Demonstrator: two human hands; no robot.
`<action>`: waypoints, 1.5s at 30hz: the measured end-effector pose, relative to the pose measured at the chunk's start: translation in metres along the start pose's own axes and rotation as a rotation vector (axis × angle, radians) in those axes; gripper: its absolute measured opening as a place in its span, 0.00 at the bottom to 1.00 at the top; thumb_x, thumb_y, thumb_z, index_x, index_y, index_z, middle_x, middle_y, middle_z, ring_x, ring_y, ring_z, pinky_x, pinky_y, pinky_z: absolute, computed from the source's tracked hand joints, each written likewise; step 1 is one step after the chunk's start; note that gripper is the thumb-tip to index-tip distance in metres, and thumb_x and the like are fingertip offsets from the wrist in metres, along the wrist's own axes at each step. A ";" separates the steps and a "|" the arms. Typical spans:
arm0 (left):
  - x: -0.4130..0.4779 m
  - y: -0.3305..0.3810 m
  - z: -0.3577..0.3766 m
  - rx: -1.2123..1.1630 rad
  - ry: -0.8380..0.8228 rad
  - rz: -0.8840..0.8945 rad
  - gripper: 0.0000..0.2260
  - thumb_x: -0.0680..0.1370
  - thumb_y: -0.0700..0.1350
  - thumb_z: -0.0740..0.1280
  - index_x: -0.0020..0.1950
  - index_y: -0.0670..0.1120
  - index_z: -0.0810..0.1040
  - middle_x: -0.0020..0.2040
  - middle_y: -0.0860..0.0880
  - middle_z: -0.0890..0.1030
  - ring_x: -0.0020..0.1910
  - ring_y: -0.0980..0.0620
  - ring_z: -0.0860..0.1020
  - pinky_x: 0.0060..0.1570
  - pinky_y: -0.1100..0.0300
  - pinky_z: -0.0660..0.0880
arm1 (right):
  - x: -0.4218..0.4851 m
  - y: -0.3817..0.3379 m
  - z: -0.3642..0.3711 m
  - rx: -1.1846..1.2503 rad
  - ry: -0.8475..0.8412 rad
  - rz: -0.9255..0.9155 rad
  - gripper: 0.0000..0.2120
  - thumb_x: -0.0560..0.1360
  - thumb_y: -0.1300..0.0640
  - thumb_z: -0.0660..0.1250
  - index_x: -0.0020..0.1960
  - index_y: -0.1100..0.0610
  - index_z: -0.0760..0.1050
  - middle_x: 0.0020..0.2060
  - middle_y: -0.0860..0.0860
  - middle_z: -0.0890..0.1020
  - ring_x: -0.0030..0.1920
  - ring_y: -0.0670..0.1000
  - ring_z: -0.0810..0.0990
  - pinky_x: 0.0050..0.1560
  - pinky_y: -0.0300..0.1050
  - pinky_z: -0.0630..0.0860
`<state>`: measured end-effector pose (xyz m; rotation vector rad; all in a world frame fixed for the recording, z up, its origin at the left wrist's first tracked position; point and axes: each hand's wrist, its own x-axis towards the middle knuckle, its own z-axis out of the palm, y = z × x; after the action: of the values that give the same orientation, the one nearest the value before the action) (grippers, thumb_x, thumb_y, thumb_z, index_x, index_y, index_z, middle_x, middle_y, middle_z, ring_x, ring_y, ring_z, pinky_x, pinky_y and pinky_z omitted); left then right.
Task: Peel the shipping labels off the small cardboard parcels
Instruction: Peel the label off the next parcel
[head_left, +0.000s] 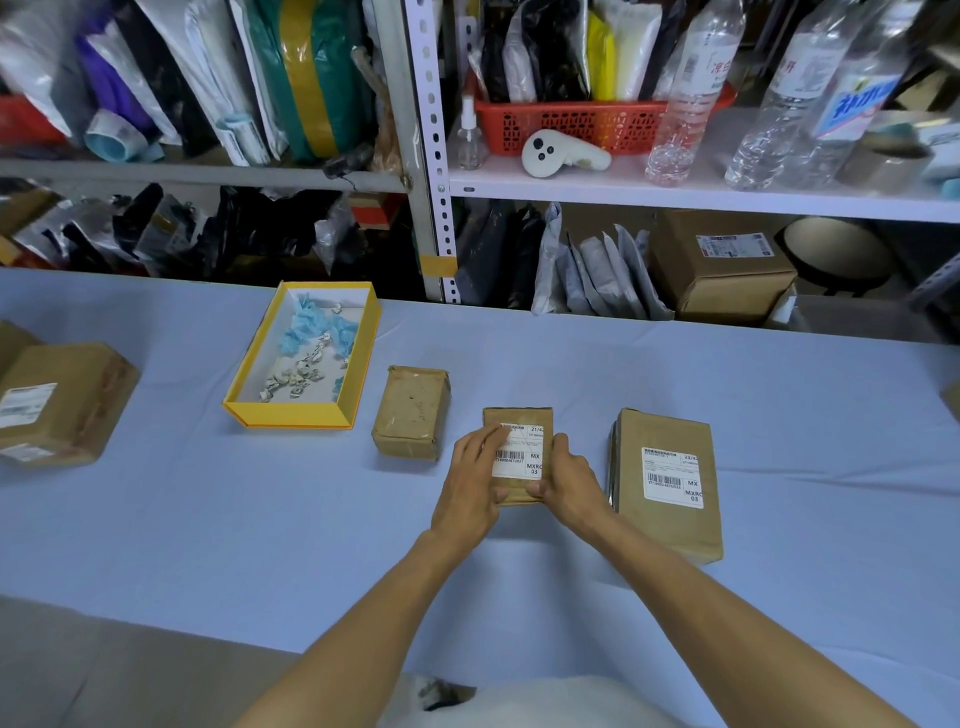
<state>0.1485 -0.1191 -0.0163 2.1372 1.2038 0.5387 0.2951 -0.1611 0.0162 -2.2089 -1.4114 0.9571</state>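
Well, the small parcel (519, 415) lies flat on the blue-covered table (571, 374), in the middle between a bare parcel (413, 413) on its left and a bigger labelled parcel (667, 514) on its right. Its label (523, 460) looks fully stuck down, so my guess is that the step in hand is getting an edge started.

The left hand (475, 470) lies over the label's left side, fingers close together and lightly bent, their tips near the upper left corner. Whether a nail is already under the paper I cannot tell. The right hand (569, 480) holds the parcel's right side, fingers curled round the edge and thumb at the near corner.

To do it well, the right hand should probably press the parcel down onto the table so it cannot slide or tip. The left should pick at one corner with a nail, not rub the whole edge. Once a flap lifts, it is best pinched close to the cardboard and drawn back low and slow, almost along the surface. A steep or quick pull seems likely to tear the paper and leave strips behind.

The yellow box (358, 364) past the bare parcel holds crumpled scraps and looks like the place for the peeled label.
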 end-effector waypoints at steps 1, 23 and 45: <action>0.000 0.000 0.000 -0.009 0.001 -0.009 0.35 0.71 0.30 0.69 0.75 0.46 0.62 0.74 0.49 0.62 0.74 0.55 0.59 0.69 0.68 0.58 | 0.000 0.000 0.000 -0.002 0.001 0.000 0.20 0.74 0.62 0.69 0.60 0.61 0.62 0.56 0.59 0.79 0.53 0.59 0.79 0.47 0.47 0.74; 0.002 0.001 0.010 -0.241 0.130 -0.079 0.32 0.59 0.27 0.65 0.56 0.53 0.68 0.63 0.61 0.68 0.64 0.52 0.67 0.61 0.58 0.72 | -0.003 -0.002 -0.002 -0.026 -0.004 -0.006 0.18 0.75 0.61 0.68 0.59 0.60 0.62 0.54 0.59 0.78 0.44 0.53 0.72 0.42 0.43 0.67; -0.004 0.002 0.012 -0.376 0.125 -0.185 0.38 0.67 0.26 0.64 0.74 0.50 0.66 0.70 0.52 0.66 0.68 0.54 0.70 0.64 0.60 0.72 | 0.004 -0.002 -0.001 -0.010 0.001 0.019 0.18 0.74 0.62 0.68 0.57 0.59 0.62 0.54 0.60 0.79 0.52 0.60 0.79 0.45 0.45 0.72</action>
<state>0.1552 -0.1270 -0.0238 1.6802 1.2404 0.7577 0.2955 -0.1566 0.0168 -2.2335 -1.4000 0.9577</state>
